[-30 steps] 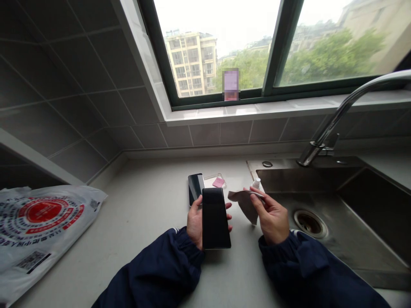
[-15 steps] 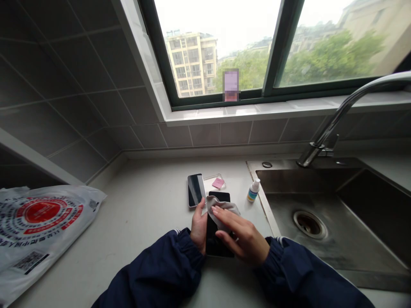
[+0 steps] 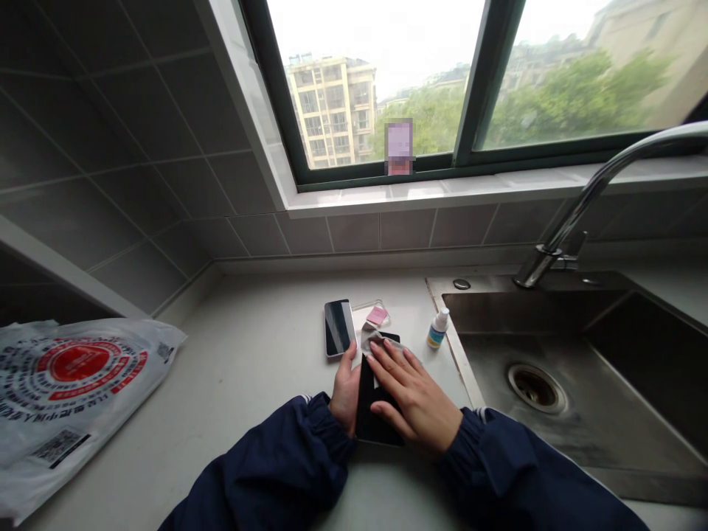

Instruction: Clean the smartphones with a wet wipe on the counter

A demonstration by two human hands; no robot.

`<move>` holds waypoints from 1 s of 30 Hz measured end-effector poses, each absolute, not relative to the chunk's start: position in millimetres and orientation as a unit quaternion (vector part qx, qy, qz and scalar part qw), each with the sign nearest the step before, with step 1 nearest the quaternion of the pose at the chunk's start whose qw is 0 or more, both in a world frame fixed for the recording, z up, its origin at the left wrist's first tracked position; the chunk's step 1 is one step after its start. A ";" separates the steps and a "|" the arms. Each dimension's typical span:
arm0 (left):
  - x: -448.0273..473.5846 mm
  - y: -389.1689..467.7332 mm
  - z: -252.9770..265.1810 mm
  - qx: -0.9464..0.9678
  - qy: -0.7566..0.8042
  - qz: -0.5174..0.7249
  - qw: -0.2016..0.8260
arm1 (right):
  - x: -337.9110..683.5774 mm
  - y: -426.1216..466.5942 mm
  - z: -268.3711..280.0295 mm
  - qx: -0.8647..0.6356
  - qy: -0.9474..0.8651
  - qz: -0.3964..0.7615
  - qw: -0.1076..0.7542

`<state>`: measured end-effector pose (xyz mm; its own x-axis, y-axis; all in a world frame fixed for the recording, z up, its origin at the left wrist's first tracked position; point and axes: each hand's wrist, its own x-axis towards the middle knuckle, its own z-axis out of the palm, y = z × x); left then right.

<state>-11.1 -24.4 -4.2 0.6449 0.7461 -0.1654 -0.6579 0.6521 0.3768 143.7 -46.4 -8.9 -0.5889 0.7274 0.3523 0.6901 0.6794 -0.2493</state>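
Black phone [image 3: 368,409]: 1 piece, face up, in the left hand above the near part of the counter [image 3: 248,398]; contact with the counter cannot be told.
Grey cloth [image 3: 369,335]: 1 piece, rumpled, over the phone's upper end, partly hidden by fingers.
Upper face: cloth applied; wiping judged under way here, unfinished.
Lower face: partly hidden by the right hand, otherwise bare; whether already wiped cannot be told.
Left hand [image 3: 345,394]: closed around the phone's left side, thumb along the edge; hold looks secure.
Right hand [image 3: 417,402]: nearly flat, fingers extended over the cloth, pressing it down, not curled around anything.
Second phone [image 3: 338,328]: 1 piece, screen up, flat on the counter just beyond the left hand; in neither hand, cleanliness indeterminate.
Clear case [image 3: 362,304]: 1 piece, beside the second phone, with 1 pink square [image 3: 377,316].
Small bottle [image 3: 436,336]: 1 piece, white top, upright near the sink [image 3: 463,369]; untouched, its part at this stage judged done.
White bag [image 3: 82,369]: 1 piece, far left, well apart.
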 end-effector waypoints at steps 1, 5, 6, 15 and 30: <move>-10.6 -24.7 -3.6 0.147 0.152 0.392 0.895 | 144.1 -45.3 -8.5 -0.403 -0.889 0.039 0.215; -8.5 -25.4 -0.6 0.158 0.152 0.402 0.889 | 144.9 -42.4 -9.0 -0.410 -0.884 0.025 0.224; -8.1 -25.6 0.2 0.157 0.156 0.404 0.887 | 144.9 -42.4 -9.5 -0.412 -0.883 0.021 0.225; -6.3 -24.9 4.1 0.134 0.175 0.431 0.875 | 143.2 -45.0 -13.4 -0.459 -0.856 -0.004 0.237; -15.4 -27.3 6.7 0.101 0.235 0.368 0.894 | 135.9 -67.8 1.5 -0.290 -0.895 0.060 0.334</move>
